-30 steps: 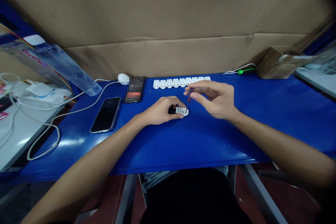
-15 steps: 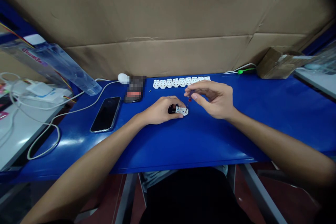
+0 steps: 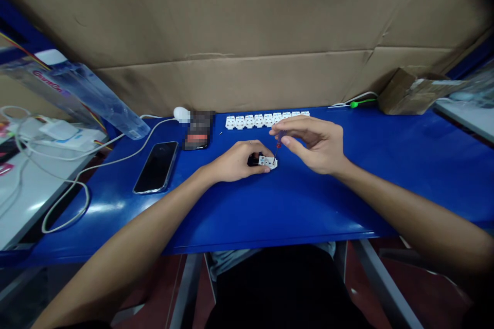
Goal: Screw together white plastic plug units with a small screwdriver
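Note:
Between the thumb and fingers of my left hand [image 3: 237,162] is a small white plastic block with holes [image 3: 267,162], gripped close to the blue tabletop [image 3: 247,216]. My right hand [image 3: 314,144] pinches the handle of a small screwdriver [image 3: 279,143], which has a dark purple and red handle. The screwdriver's shaft slants down and its tip meets the top of the block; how deep it sits I cannot make out. Behind my hands, several similar white blocks [image 3: 249,122] stand in a row, with the right end partly covered by my right hand.
At left lie a phone [image 3: 156,167], a second, blurred-out phone [image 3: 198,131] and a white cable [image 3: 87,195]. A clear plastic bottle [image 3: 104,97] leans farther left. At the back right are a cardboard box [image 3: 403,92] and a green-tipped item [image 3: 354,105]. A cardboard wall [image 3: 239,25] closes the back.
The fingers of my right hand have shifted slightly on the screwdriver handle. The left hand and the white block stay in place.

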The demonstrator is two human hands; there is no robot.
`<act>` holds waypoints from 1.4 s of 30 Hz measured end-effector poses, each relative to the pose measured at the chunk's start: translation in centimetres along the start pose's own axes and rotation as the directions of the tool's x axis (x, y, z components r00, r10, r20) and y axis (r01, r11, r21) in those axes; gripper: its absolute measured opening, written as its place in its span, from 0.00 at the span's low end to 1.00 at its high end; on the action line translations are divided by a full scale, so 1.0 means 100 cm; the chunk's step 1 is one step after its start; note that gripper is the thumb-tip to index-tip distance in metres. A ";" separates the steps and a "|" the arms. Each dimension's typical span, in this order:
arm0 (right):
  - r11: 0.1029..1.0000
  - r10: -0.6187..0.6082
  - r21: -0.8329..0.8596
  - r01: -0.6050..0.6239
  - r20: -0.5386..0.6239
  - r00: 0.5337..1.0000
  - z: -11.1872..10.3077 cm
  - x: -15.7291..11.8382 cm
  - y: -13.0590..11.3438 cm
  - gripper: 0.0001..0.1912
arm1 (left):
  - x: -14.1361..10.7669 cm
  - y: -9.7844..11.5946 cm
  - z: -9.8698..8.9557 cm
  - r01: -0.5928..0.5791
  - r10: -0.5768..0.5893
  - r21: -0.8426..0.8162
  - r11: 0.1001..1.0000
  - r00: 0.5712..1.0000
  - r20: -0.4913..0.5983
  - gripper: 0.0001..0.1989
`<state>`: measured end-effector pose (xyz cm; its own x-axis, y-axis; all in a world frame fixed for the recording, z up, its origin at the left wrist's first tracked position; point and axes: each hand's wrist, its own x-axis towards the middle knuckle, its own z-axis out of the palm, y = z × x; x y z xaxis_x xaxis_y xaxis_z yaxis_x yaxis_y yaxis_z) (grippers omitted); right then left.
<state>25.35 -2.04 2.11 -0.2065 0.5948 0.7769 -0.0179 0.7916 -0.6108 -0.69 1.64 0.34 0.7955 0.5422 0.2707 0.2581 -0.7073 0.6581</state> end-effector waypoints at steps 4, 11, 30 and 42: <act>0.990 -0.100 -0.101 0.098 -0.009 0.995 -0.002 0.005 -0.001 0.22 | 0.000 0.001 0.000 0.012 -0.012 0.003 1.000 1.000 -0.009 0.14; 1.000 -0.016 -0.011 0.016 -0.001 1.000 -0.001 -0.001 0.002 0.21 | 0.001 0.002 0.003 -0.004 0.004 0.004 1.000 1.000 -0.029 0.12; 0.999 -0.039 0.038 0.036 0.068 0.997 -0.001 0.000 -0.001 0.25 | 0.005 0.008 0.013 -0.029 0.021 -0.121 0.992 0.998 -0.063 0.04; 1.000 -0.008 0.019 0.007 0.094 0.996 -0.001 -0.004 -0.001 0.24 | 0.005 0.007 0.017 -0.048 0.040 -0.090 0.995 0.995 -0.094 0.04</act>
<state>25.58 -2.37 1.86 -0.2970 0.5724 0.7643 -0.0377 0.7928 -0.6084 0.78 0.60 -0.23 0.7501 0.5538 0.3615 0.1690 -0.6889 0.7048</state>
